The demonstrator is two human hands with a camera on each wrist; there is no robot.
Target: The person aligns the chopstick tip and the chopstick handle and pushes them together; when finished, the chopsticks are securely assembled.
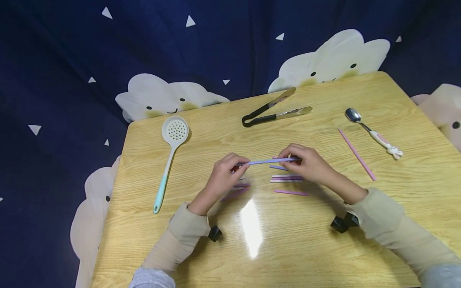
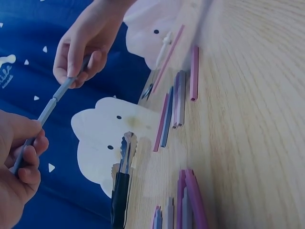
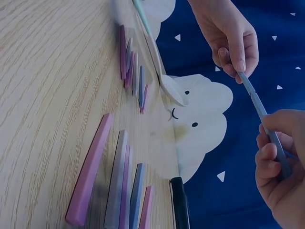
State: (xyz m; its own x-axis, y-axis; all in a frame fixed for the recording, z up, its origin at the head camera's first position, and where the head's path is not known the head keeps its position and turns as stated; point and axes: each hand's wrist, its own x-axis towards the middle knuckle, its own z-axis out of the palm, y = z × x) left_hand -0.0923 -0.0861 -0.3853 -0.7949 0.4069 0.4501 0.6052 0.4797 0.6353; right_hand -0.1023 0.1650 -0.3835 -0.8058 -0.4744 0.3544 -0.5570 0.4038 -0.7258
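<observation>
A thin periwinkle-blue stick (image 1: 266, 162) is held up level above the table between the two hands. My left hand (image 1: 224, 177) pinches its left end and my right hand (image 1: 306, 163) grips its right end, fingers curled round it. Both wrist views show a joint on the stick (image 2: 46, 112) between the hands, where two pieces meet end to end; how firmly they fit cannot be told. Under the right hand lie several short pink, white and blue pieces (image 3: 89, 169). Beneath the left hand is another group of short pieces (image 2: 193, 195), partly hidden in the head view.
A white slotted skimmer (image 1: 175, 130) with a mint handle lies at left. Black-handled tongs (image 1: 261, 119) lie spread at the back. At right are a long pink stick (image 1: 356, 154) and a spoon (image 1: 379, 139) with a rabbit handle. A dark-blue curtain (image 1: 223, 48) hangs behind the table.
</observation>
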